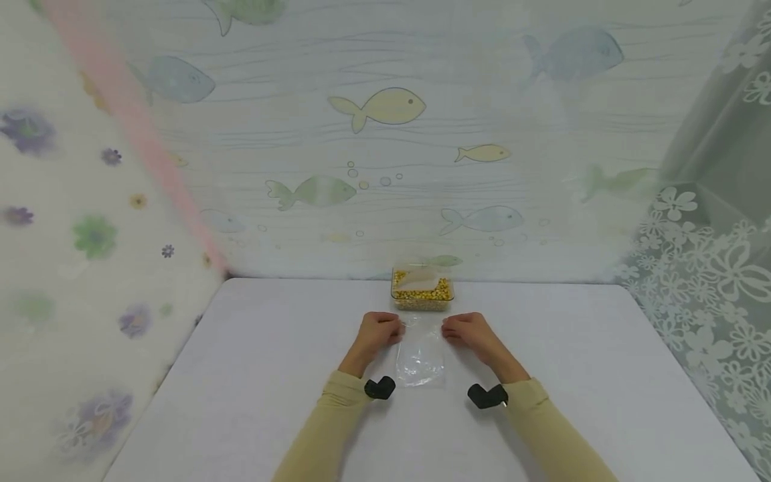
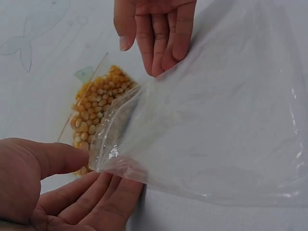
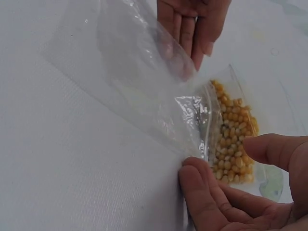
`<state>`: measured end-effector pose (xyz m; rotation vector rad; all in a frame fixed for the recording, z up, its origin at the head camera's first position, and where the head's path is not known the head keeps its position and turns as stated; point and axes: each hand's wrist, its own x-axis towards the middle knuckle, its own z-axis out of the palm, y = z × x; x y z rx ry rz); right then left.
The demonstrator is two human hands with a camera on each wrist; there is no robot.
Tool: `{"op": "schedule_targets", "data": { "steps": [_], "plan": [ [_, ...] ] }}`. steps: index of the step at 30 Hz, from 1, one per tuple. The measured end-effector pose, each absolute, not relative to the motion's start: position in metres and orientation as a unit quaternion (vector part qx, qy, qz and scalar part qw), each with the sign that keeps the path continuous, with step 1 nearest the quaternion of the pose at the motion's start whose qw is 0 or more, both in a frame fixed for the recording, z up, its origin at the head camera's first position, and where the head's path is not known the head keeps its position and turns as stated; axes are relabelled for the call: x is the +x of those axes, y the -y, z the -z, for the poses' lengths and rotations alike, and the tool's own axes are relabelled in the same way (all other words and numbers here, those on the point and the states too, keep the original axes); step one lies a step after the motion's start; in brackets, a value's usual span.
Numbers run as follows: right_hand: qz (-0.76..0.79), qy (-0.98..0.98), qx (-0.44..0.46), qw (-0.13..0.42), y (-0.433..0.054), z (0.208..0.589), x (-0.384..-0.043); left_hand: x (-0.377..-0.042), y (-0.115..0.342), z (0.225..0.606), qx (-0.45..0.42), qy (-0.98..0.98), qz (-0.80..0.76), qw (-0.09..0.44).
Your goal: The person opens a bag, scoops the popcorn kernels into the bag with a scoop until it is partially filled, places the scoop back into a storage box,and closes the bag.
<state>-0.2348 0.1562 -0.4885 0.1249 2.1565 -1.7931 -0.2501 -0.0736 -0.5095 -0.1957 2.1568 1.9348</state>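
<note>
- What is found at the left?
- The left hand (image 1: 379,329), set at the far left corner of a clear plastic bag (image 1: 420,358). Its fingers are held nearly straight and close together beneath the edge, with the thumb parted from them; no firm pinch is shown.
- And the bag itself?
- It is spread in the middle of the desk (image 1: 259,388), its zip strip (image 3: 207,127) turned to the far side. Whether that end is lifted cannot be told.
- Why is it supported from both sides?
- Probably so that the thin film is kept flat and its corners are steadied.
- What is placed just beyond?
- A clear container (image 1: 423,307) of yellow kernels (image 2: 94,102), presumably stood there to be within easy reach.
- And at the right?
- The bag's far right edge is touched by the right hand (image 1: 472,331); its fingers are kept together, the thumb is spread away, and nothing is pinched.
</note>
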Motion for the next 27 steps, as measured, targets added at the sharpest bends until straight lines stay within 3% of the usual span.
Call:
{"op": "schedule_targets", "data": {
  "steps": [12,22,27],
  "plan": [
    [0.595,-0.787,0.041,0.156,-0.15,0.495,-0.236,-0.243,0.065,0.512,-0.062,-0.749,-0.655,0.076],
    [0.635,-0.763,0.021,0.12,-0.149,0.491,-0.235,-0.24,0.065,0.501,-0.027,-0.748,-0.659,0.074],
    [0.644,-0.755,-0.021,0.12,-0.153,0.487,-0.232,-0.236,0.065,0.495,0.031,-0.756,-0.653,0.025]
  ]
}}
